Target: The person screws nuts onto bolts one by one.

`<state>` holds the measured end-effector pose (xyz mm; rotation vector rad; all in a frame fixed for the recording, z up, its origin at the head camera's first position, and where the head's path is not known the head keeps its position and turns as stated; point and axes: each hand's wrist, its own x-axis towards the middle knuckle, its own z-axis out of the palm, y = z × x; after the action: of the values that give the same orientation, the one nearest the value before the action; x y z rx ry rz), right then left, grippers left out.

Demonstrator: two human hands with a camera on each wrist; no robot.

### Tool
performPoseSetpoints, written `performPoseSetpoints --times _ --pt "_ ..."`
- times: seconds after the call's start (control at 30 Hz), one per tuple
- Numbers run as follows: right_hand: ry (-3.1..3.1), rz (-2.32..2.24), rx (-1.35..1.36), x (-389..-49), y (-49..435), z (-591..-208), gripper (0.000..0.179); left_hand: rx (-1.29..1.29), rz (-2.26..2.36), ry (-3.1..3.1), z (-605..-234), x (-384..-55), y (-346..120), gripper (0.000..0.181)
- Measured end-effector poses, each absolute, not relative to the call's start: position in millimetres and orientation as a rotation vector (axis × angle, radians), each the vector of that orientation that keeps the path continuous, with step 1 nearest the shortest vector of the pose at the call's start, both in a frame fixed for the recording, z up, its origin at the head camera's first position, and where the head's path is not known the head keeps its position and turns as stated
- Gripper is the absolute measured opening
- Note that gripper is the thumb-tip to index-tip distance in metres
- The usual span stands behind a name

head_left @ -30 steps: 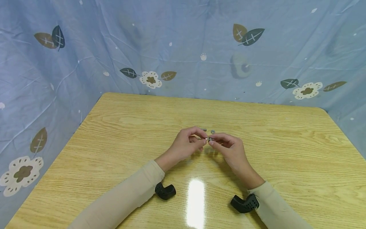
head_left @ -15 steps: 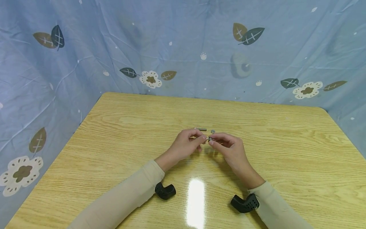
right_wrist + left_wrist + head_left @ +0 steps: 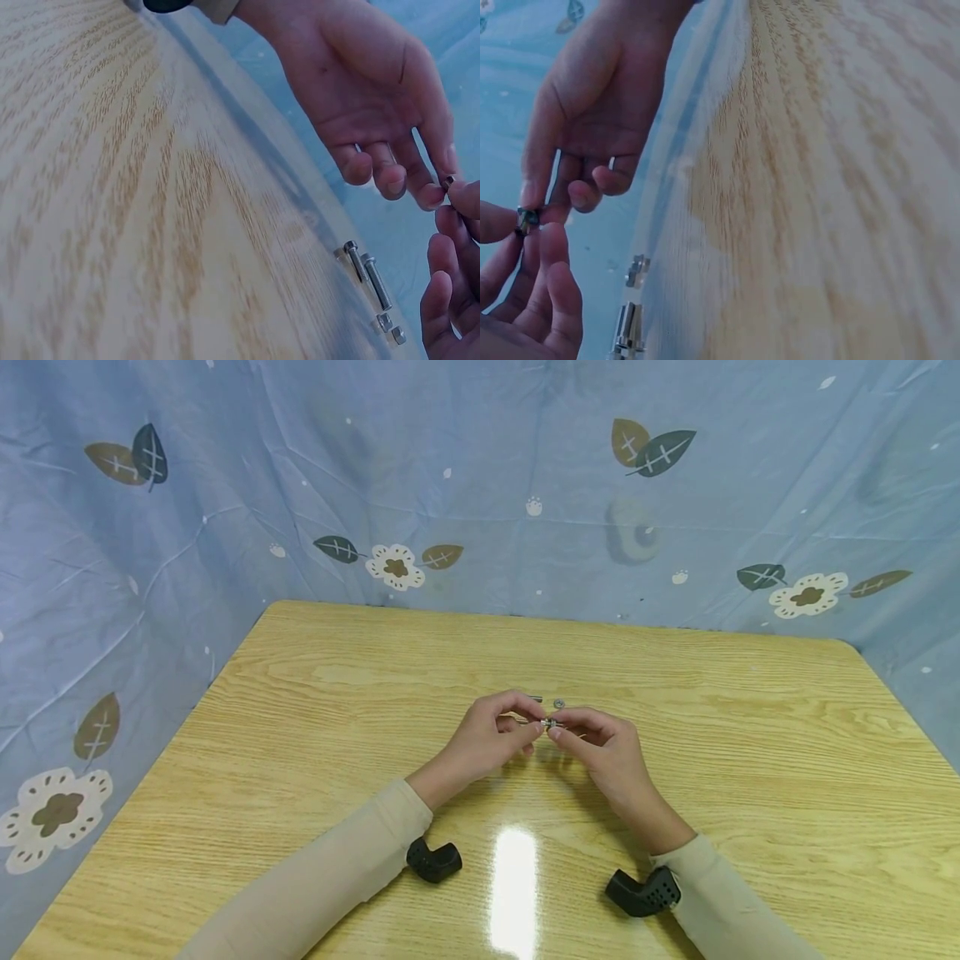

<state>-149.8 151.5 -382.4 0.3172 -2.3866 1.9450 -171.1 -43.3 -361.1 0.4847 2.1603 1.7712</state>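
Note:
In front of the body, both hands meet fingertip to fingertip over the table. The left hand (image 3: 491,735) pinches a small silvery bolt (image 3: 545,724) between thumb and fingertips. From the other side the right hand (image 3: 603,747) grips a small metal nut (image 3: 553,723) on that bolt with thumb and index finger. Fingers hide most of both pieces; the left wrist view shows a dark and shiny bit of the nut (image 3: 532,217) between the two hands. In the right wrist view, the left hand (image 3: 375,97) shows its palm, other fingers loosely bent.
Just beyond the hands lie two loose bolts (image 3: 377,283) and two loose nuts (image 3: 384,322). They rest on the wood-grain table (image 3: 360,668). Behind it hangs a blue patterned cloth (image 3: 480,468). A black device (image 3: 433,862) sits at each wrist.
The left fingertips drew back slightly from the nut half a second ago, baring a bit of metal, and now pinch close beside it again. The right hand stays in place.

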Motion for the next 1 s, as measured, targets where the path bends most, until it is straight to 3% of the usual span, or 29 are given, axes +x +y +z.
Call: performPoseSetpoints --times 1.0 --pt "-2.448 1.843 0.391 -148.6 150.2 -381.4 0.021 0.519 1.824 2.161 -359.1 -171.4 -43.4 0.015"
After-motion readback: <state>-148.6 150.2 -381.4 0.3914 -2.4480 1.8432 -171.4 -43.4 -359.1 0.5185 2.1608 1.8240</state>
